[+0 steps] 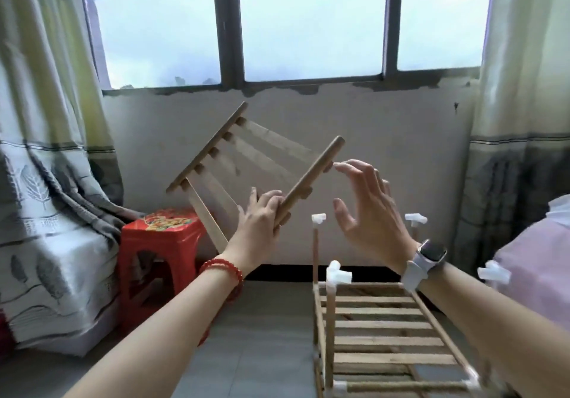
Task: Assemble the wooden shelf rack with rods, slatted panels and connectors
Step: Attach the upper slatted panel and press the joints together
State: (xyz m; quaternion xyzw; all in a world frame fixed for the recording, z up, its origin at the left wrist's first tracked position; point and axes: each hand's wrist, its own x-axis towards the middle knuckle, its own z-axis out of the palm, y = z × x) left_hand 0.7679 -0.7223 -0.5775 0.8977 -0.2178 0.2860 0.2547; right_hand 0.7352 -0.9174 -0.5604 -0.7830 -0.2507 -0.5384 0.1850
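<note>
Bottom tier's done, your left hand (pixel 262 212) fingers grip the next slatted panel (pixel 246 163), right hand (pixel 367 209) spread, uprights' connectors (pixel 338 274) still empty.

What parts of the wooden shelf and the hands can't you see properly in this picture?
- Rack: its bottom is cut off by the head view's lower edge.
- Slatted panel: blurred; the left hand covers part of its rail.
- Far-right connector: too blurred to read.
- Right hand: open; panel contact unclear.

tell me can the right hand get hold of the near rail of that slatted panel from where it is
Probably yes. The right hand is open beside the panel, fingertips almost at the upper end of its near rail. Nothing lies between them, and the left hand grips lower down.
</note>
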